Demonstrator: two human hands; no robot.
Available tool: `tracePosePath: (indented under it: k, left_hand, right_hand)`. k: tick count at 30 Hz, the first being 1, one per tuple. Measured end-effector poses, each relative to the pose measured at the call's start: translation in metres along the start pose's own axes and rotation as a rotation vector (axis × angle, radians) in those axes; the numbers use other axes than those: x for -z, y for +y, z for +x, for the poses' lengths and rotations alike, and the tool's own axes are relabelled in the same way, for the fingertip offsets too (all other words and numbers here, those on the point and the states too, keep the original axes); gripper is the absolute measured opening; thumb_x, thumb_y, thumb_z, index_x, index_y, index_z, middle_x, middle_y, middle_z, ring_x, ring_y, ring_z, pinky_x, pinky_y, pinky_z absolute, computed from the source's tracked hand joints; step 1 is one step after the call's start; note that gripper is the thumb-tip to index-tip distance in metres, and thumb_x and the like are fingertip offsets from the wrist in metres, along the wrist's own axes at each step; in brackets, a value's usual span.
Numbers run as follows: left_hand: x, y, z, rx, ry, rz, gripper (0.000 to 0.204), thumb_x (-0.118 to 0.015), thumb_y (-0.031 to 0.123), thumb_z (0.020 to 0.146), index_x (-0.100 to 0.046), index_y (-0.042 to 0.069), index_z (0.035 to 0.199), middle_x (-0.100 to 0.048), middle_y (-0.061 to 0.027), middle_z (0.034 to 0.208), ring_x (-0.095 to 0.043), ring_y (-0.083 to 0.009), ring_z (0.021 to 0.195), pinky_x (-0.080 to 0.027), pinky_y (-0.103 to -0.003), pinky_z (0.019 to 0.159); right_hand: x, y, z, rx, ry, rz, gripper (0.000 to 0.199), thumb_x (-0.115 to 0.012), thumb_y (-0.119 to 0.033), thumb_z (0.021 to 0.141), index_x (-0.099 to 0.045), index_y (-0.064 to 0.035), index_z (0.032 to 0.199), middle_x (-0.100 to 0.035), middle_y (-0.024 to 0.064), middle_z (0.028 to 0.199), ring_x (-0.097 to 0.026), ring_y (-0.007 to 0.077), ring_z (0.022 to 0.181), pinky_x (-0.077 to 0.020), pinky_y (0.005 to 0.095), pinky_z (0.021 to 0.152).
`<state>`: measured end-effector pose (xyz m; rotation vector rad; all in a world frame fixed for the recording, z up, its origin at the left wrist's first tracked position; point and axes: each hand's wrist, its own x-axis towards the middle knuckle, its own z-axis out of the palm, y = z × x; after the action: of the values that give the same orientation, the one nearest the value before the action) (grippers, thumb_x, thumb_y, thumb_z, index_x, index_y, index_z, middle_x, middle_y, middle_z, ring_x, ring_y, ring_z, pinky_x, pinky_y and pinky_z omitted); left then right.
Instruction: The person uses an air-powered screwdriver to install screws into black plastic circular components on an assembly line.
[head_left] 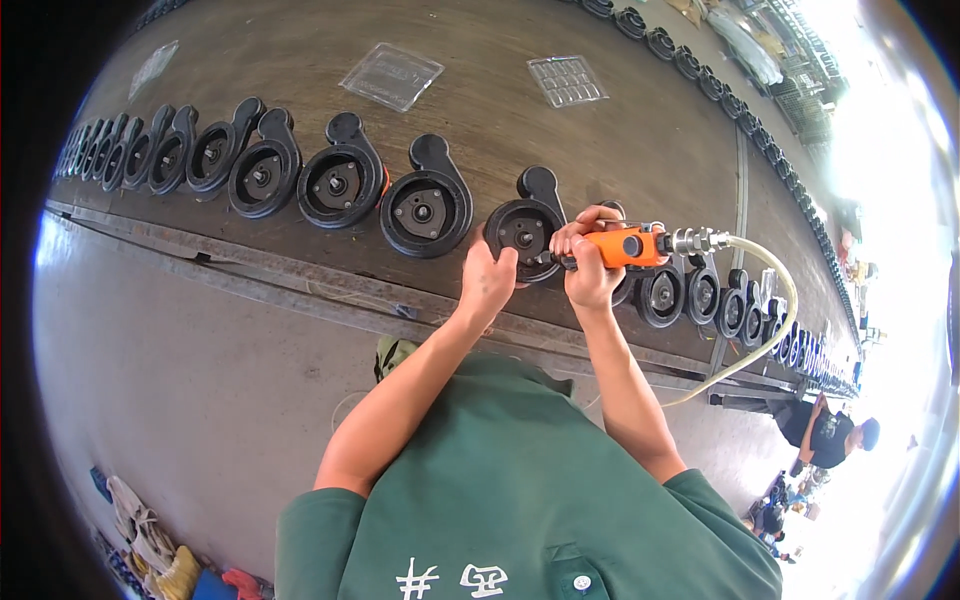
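Note:
My right hand (592,265) is wrapped around an orange air tool (628,248), a pneumatic driver by its look. A metal fitting (697,240) joins it to a clear hose. The tool's dark tip end points left, at the lower right rim of a black round housing (525,232) with a stubby side neck. Whether the tip touches the housing cannot be made out. My left hand (488,280) grips that housing's lower left rim, thumb at its front. Inside the housing sits a dark plate with a small centre shaft.
Similar black housings (425,212) line the table's near edge on both sides; another row (688,62) curves along the far side. Two clear plastic trays (392,77) lie on the brown tabletop (480,100). The hose (790,290) loops down at right. People (825,435) are at far right.

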<state>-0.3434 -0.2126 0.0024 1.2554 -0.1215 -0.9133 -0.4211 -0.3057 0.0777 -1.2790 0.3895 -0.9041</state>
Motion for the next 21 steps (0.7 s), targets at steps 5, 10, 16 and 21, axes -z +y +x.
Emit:
tracePosePath:
  k: [5, 10, 16, 21]
  left_hand:
    - [-0.003, 0.013, -0.006, 0.055, 0.022, -0.009, 0.049, -0.052, 0.004, 0.088, -0.045, -0.003, 0.136, -0.062, -0.0193, 0.117, -0.070, -0.0266, 0.090, -0.066, -0.037, 0.059]
    - [-0.001, 0.006, -0.001, 0.021, 0.009, -0.010, 0.049, -0.053, 0.004, 0.088, -0.045, -0.003, 0.136, -0.062, -0.0187, 0.116, -0.069, -0.0263, 0.091, -0.066, -0.037, 0.060]
    - [-0.001, 0.008, -0.003, 0.040, 0.023, 0.002, 0.048, -0.053, 0.004, 0.088, -0.047, -0.003, 0.134, -0.063, -0.0195, 0.115, -0.069, -0.0274, 0.092, -0.066, -0.037, 0.062]
    - [-0.001, 0.009, -0.005, -0.005, 0.060, 0.052, 0.047, -0.055, 0.005, 0.087, -0.049, -0.002, 0.134, -0.064, -0.0214, 0.116, -0.069, -0.0294, 0.096, -0.062, -0.039, 0.074]
  right_hand:
    - [0.001, 0.005, -0.009, -0.024, 0.002, -0.021, 0.024, -0.050, 0.000, 0.083, -0.045, -0.0022, 0.107, -0.051, 0.0046, 0.073, -0.052, 0.0152, 0.065, -0.0493, 0.0339, 0.065]
    - [0.000, 0.001, -0.008, 0.028, -0.023, -0.026, 0.023, -0.050, 0.000, 0.083, -0.046, -0.0024, 0.105, -0.050, 0.0043, 0.073, -0.051, 0.0150, 0.065, -0.0493, 0.0341, 0.065]
    - [0.003, 0.003, -0.006, 0.003, -0.046, -0.016, 0.022, -0.050, 0.000, 0.083, -0.047, -0.0025, 0.105, -0.050, 0.0040, 0.073, -0.051, 0.0148, 0.065, -0.0491, 0.0337, 0.066]
    - [0.002, 0.002, -0.013, 0.044, -0.185, -0.153, 0.019, -0.054, 0.002, 0.081, -0.045, -0.0029, 0.098, -0.053, 0.0086, 0.072, -0.052, 0.0167, 0.063, -0.0494, 0.0329, 0.064]
